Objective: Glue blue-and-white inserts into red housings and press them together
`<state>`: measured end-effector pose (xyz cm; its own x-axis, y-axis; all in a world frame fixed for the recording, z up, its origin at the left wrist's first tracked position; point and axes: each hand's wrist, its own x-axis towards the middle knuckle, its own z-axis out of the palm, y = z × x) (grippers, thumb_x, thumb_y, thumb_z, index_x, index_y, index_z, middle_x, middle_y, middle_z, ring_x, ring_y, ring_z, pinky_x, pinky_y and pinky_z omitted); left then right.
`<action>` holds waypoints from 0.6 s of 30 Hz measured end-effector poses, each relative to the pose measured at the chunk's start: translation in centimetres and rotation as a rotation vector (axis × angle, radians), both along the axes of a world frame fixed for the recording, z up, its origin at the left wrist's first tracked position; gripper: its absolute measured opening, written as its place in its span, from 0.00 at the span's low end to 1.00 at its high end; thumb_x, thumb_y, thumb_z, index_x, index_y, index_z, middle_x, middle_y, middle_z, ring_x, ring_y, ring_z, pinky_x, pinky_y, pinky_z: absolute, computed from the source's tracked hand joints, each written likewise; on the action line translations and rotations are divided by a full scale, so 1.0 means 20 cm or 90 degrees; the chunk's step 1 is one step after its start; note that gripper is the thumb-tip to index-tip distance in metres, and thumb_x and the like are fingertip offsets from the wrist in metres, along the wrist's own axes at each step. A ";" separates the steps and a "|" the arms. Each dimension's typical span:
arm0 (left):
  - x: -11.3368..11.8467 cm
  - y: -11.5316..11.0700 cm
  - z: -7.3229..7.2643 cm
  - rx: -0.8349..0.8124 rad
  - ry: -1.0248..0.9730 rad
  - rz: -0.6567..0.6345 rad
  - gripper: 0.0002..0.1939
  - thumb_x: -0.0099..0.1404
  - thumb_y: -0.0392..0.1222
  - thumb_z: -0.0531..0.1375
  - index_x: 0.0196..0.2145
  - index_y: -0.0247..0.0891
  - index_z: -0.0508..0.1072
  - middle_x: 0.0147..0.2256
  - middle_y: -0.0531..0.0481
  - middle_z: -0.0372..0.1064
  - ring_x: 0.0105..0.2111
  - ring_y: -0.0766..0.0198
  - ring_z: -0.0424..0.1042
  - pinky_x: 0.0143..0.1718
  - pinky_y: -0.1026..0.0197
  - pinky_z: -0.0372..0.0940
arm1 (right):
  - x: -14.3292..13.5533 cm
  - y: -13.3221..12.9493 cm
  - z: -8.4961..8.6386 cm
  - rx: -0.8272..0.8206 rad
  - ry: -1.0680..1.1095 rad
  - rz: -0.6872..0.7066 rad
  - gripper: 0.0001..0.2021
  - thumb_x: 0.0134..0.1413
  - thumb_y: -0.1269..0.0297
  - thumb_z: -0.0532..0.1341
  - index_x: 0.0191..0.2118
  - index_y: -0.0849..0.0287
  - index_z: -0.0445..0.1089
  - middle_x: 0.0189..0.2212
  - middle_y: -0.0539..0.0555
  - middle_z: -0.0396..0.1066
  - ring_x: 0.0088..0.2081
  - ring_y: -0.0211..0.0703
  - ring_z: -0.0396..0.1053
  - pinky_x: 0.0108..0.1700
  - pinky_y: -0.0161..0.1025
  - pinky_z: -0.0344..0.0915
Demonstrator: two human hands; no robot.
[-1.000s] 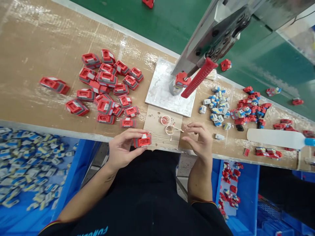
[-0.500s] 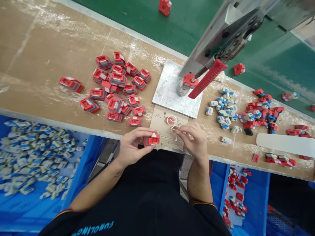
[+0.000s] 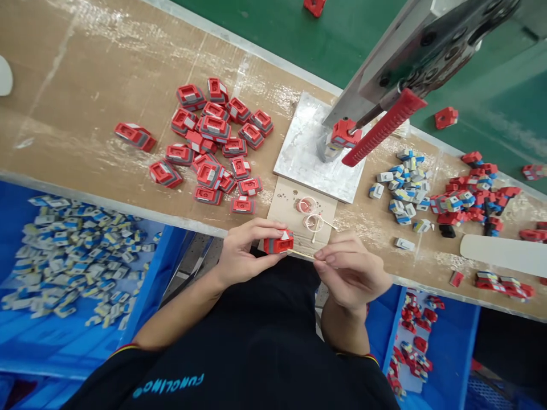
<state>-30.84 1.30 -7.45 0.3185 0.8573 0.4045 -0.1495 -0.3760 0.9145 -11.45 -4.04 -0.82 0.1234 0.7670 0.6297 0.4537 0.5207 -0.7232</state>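
My left hand (image 3: 243, 250) pinches a red and grey toy part (image 3: 278, 243) at the table's front edge. Between the thumb and fingers of my right hand (image 3: 352, 267) is a thin pale stick (image 3: 302, 254), its far end at the right side of that part. Two small round cups lie on a piece of cardboard (image 3: 282, 206) just beyond: one with red contents (image 3: 306, 205), the other whitish (image 3: 313, 222) with sticks resting across it.
A press with a red handle (image 3: 384, 128) stands on a metal plate (image 3: 299, 136). Red parts (image 3: 213, 128) are heaped left of it, blue and white parts (image 3: 401, 188) right. Blue bins (image 3: 147, 285) sit below the table edge.
My right hand has moved from the cups toward me, bringing the stick to the red and grey part. The part is tilted differently in my left hand. The whole view has shifted a little.
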 end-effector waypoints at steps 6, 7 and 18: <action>-0.01 0.00 0.01 0.012 0.018 0.001 0.15 0.64 0.36 0.75 0.48 0.42 0.83 0.45 0.41 0.86 0.44 0.54 0.87 0.47 0.56 0.83 | -0.03 0.03 -0.02 -0.015 0.000 0.029 0.06 0.65 0.72 0.69 0.41 0.52 0.76 0.27 0.49 0.82 0.23 0.43 0.76 0.27 0.43 0.72; -0.01 0.00 0.01 0.013 0.021 0.002 0.14 0.64 0.37 0.75 0.47 0.42 0.84 0.45 0.41 0.86 0.44 0.54 0.87 0.47 0.56 0.83 | -0.04 0.03 -0.02 -0.016 -0.001 0.032 0.05 0.65 0.71 0.69 0.41 0.53 0.75 0.27 0.49 0.82 0.23 0.42 0.76 0.27 0.43 0.72; -0.02 0.01 0.03 0.005 0.036 0.020 0.14 0.63 0.38 0.76 0.46 0.42 0.84 0.44 0.43 0.86 0.41 0.57 0.86 0.42 0.59 0.82 | 0.01 0.02 -0.03 -0.036 -0.034 0.013 0.07 0.63 0.74 0.69 0.39 0.53 0.75 0.27 0.48 0.82 0.25 0.42 0.76 0.28 0.42 0.72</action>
